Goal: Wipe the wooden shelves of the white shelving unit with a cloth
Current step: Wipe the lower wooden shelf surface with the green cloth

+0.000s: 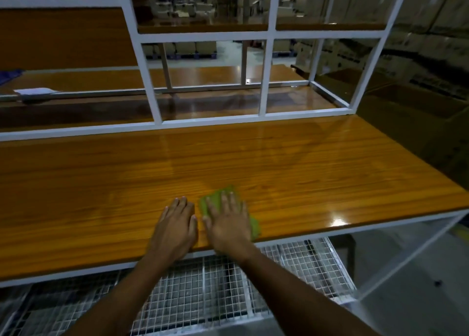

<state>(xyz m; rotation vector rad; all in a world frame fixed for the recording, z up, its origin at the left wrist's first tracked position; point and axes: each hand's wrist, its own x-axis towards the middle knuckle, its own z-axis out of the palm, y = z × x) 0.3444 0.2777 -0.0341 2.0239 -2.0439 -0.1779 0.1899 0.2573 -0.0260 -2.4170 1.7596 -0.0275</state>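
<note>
A glossy wooden shelf (291,163) spans the white metal shelving unit (149,86) in front of me. My right hand (227,220) lies flat, fingers spread, pressing a green cloth (218,196) onto the shelf near its front edge. The cloth shows beyond the fingertips and at the hand's right side. My left hand (176,225) rests flat on the bare wood just left of the cloth, holding nothing. Higher wooden shelves (203,28) sit behind the white frame bars.
A wire mesh rack (228,290) sits below the shelf's front edge. A white paper (34,91) lies on a lower surface at the far left. Stacked cardboard boxes (418,31) fill the dim background on the right.
</note>
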